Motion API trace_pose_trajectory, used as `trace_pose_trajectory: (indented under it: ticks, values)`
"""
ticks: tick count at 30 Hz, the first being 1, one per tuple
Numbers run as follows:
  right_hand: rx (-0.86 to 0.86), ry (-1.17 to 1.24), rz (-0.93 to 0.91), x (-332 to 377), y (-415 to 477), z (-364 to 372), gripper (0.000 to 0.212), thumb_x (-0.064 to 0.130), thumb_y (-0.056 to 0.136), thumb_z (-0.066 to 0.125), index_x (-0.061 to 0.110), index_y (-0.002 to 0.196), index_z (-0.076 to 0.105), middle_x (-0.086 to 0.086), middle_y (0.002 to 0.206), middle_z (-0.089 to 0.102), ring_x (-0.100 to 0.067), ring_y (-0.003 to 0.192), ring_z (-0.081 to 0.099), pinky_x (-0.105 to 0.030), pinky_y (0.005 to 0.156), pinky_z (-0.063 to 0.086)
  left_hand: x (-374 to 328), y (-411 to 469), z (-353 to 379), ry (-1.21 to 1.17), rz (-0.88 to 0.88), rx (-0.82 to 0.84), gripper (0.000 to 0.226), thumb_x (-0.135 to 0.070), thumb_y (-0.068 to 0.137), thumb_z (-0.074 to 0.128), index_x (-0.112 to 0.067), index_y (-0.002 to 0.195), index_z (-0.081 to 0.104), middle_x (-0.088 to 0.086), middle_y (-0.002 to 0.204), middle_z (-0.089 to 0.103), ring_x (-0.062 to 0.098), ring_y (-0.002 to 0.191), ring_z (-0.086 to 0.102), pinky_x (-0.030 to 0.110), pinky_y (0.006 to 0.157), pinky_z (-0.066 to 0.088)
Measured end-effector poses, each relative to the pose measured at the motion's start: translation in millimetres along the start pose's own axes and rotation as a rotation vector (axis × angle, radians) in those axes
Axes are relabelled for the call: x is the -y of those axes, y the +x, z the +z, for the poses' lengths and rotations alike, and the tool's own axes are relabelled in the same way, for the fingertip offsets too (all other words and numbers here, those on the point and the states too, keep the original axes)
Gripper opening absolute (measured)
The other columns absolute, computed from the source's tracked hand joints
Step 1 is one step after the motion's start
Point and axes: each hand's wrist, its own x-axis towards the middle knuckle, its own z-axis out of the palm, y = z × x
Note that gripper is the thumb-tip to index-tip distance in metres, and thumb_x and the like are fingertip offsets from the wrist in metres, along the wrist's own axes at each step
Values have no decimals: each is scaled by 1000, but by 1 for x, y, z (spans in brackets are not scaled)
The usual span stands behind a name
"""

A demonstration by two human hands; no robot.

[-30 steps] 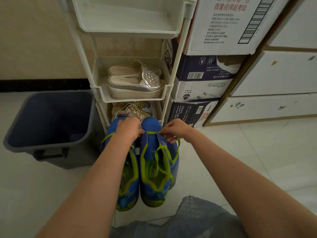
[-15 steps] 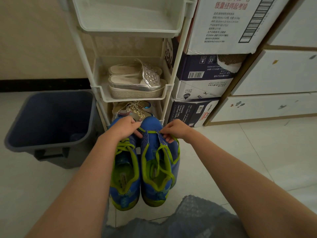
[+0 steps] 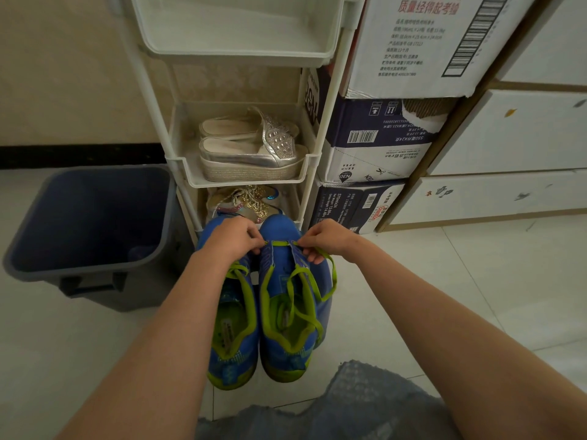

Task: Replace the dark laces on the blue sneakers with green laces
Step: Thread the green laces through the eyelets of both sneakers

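Two blue sneakers [image 3: 254,350] stand side by side on the tiled floor [image 3: 413,296], toes towards a white shoe rack [image 3: 241,179] and heels towards the person. Work is at the toe end of the right-hand sneaker [image 3: 286,354]. A green lace [image 3: 281,243] runs as a single bar across its lowest pair of eyelets. The left hand [image 3: 233,238] pinches the lace at the bar's left end, fingers curled together on it. The right hand [image 3: 328,238] pinches the right end in the same way. Both loose tails [image 3: 332,281] trail back over the tongue and side of the shoe, unthreaded. The left-hand sneaker [image 3: 230,360] also shows green lace, partly hidden by the left forearm, so how far it is laced cannot be told. No dark lace is in view.

Judgement: early stage on this shoe, with the first bar being set. Risks:
- An uneven pull would leave one tail short at the top eyelets.
- A twisted bar would not lie flat.
- The tails, lying over the opening, could tangle or go into the wrong eyelet.
- Nothing pins the shoe down — a hard tug may drag it against its neighbour.
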Motion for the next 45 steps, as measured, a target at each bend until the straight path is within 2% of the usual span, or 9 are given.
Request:
trace_pose_trajectory:
  ticks: [9,18,24,28,33,37,40,43,45]
  values:
    - [45,20,-24,-3,1,0,21,7,96,52,3,76,57,-12,68,61,-10,45,62,-22,52,56,-14,-5,-6,-44,-80,28,26,-11,92,47,-6,74,65,8,95,73,23,97,57,20,63,36]
    - [50,-133,-61,-3,2,0,30,12,97,51,5,69,57,-6,59,60,-8,44,59,-20,52,54,-12,-4,-6,2,-63,20,41,-20,94,45,-12,58,61,9,88,73,13,59,43,25,53,33]
    - [14,-107,-55,-4,3,1,29,7,95,51,5,67,57,-2,53,59,-6,42,57,-19,51,53,-11,-3,-1,-53,-82,18,24,-18,95,49,-13,73,59,9,95,73,16,92,54,26,75,36]
    - [3,-137,-66,-5,5,3,33,9,96,49,6,64,53,-4,52,56,-6,38,54,-19,47,50,-8,-1,0,-71,-61,31,20,-22,92,60,-7,84,71,7,91,73,12,95,58,25,83,37]
    - [-5,-158,-79,-5,5,4,31,11,97,47,7,66,52,-9,59,54,-9,40,53,-19,45,48,-3,-1,2,-34,-31,-23,25,-20,93,58,-15,70,65,7,85,74,20,97,64,31,89,43]
    - [-38,-171,-89,-7,7,4,35,13,96,49,6,61,51,-11,56,53,-9,36,51,-19,45,47,-5,-2,0,81,-49,-10,32,-20,94,50,-11,74,73,11,87,72,24,81,61,32,70,43]
    - [-52,-169,-93,-7,6,4,37,16,96,51,4,61,49,-12,53,49,-10,34,47,-21,45,45,-6,-1,-2,67,-38,-3,35,-21,94,48,-11,74,74,7,88,72,24,84,61,31,71,42]
    - [-30,-171,-96,-7,5,3,28,22,94,56,1,76,57,-13,57,49,-16,43,47,-20,43,43,-10,-6,-2,53,-49,-27,37,-21,97,45,-6,80,74,-7,47,59,13,54,46,25,51,31]
    - [-22,-194,-107,-7,4,3,25,22,93,59,-2,86,61,-11,59,51,-19,50,48,-20,46,43,-12,-6,-1,38,-54,-48,35,-20,98,43,-2,86,71,-8,49,56,10,52,40,24,49,28]
